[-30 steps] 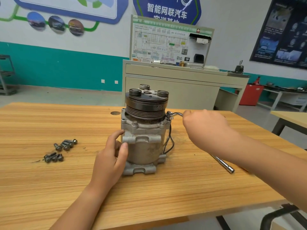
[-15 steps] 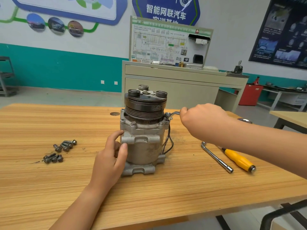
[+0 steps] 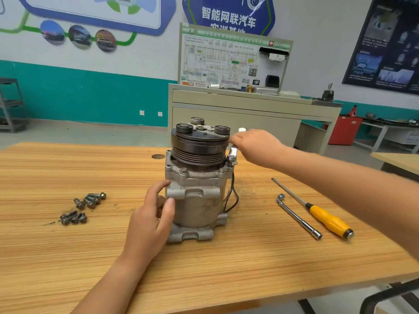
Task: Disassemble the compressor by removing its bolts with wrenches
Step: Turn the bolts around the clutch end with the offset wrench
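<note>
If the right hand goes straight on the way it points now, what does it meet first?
Most likely the black pulley, just left of the right hand holding the wrench; depth is unclear.

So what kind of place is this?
Probably an automotive training workshop: a wiring-diagram trainer board on a cabinet, car-themed wall posters, and a compressor on a wooden workbench, left hand steadying it, right hand holding a wrench to it, loose bolts beside.

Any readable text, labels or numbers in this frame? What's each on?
"智能网联汽车": blue wall sign; its second line is cut off by the training board.
"HV": training board diagram; the rest is too small.
On the dark poster: blurred, unreadable.
On the compressor: no legible marking.
</note>
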A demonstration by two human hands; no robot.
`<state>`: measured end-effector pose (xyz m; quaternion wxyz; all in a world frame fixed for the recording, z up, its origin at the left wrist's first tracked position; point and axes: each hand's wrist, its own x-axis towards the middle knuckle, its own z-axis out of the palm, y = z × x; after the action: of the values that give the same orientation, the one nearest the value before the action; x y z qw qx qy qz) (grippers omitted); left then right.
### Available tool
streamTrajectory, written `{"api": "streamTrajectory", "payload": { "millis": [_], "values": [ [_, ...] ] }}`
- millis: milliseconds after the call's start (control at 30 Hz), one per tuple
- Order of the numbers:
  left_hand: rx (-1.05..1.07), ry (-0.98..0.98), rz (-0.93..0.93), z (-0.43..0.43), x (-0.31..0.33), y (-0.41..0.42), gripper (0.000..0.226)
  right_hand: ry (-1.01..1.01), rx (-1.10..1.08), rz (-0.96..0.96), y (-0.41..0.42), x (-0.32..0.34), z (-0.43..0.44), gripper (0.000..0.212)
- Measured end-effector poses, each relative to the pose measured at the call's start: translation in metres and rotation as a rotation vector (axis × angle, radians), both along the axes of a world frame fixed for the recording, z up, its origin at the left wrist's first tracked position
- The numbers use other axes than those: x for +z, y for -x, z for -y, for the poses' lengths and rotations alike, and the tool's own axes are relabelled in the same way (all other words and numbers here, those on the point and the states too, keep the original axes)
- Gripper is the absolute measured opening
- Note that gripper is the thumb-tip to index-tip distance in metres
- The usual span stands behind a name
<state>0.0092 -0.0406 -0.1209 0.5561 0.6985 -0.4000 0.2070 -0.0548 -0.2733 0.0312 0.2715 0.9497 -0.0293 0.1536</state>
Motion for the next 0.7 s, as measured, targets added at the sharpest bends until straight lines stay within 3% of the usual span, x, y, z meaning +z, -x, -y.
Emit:
{"api": "streamTrajectory", "payload": {
  "millis": [133,333,500,700],
  "values": [
    [0.003,-0.001,0.004,0.001,-0.001,-0.001,0.031,-0.191,0.147,0.138,-0.006,-0.014,-0.001,0.041],
    [0.006,-0.002,0.004,0.002,0.0,-0.002,0.03,-0.429,0.076,0.481,0.05,-0.004,-0.014,0.037],
    [0.025,0.017,0.008,0.003,0.001,0.0,0.028,-0.267,-0.198,0.188,0.091,-0.005,-0.035,0.018],
    [0.015,0.039,-0.008,0.002,0.0,0.0,0.028,-0.102,-0.303,0.019,0.085,-0.005,-0.058,0.035]
  ]
}}
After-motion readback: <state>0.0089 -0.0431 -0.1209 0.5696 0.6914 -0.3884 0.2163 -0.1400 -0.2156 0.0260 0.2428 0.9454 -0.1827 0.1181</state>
